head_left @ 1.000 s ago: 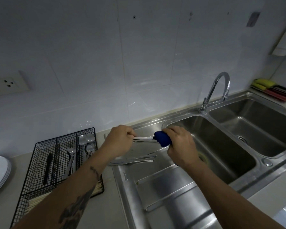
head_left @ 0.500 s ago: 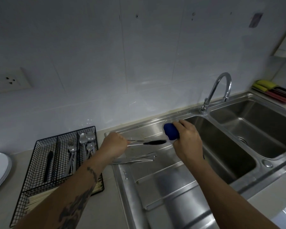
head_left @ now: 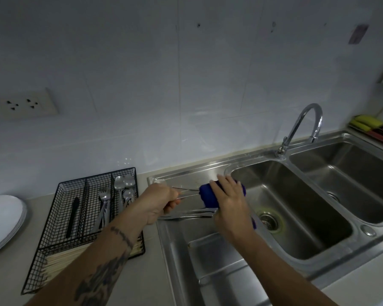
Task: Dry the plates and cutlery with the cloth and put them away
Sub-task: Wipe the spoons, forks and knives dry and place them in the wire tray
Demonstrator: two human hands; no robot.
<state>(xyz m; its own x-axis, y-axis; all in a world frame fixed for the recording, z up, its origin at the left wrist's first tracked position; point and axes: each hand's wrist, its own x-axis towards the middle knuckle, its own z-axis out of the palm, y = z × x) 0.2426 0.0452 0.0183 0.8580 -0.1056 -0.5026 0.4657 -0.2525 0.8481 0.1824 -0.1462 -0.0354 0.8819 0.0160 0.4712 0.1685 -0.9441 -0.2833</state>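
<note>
**Steel utensil mid-wipe over the drainboard**

Left hand (head_left: 157, 202) grips one end of a thin steel utensil (head_left: 187, 192), fingers curled round it. Can't tell if it's a knife, fork or spoon: the far end is buried in the cloth. Right hand (head_left: 229, 203) holds the blue cloth (head_left: 208, 198) wrapped around that far end, fingers over the top. Utensil runs roughly level between the two hands, above the drainboard (head_left: 219, 261).

Just below the hands, more cutlery (head_left: 190, 215) lies on the drainboard, touching or nearly touching the right hand's lower edge. Judged undried.

Step in hand: drying one piece.

Left of the sink sits the wire tray (head_left: 53, 250). One dark piece in the left slot, forks (head_left: 104, 199) in the middle, spoons (head_left: 123, 186) on the right, chopsticks (head_left: 64, 259) in the front section. Plates (head_left: 2, 219) stacked at the far left edge of the counter.

Progress, as a guess: plates look done, cutlery partly done, a few pieces left.

Next move needs:
- cloth pulled clear of the tip, left hand keeping its hold
- piece identified, then carried left to the matching slot
- laid in lengthwise so it doesn't snag the mesh
- right hand keeps the cloth, ready for the next piece off the drainboard

Risk: a wet steel handle can slip in the grip.
</note>
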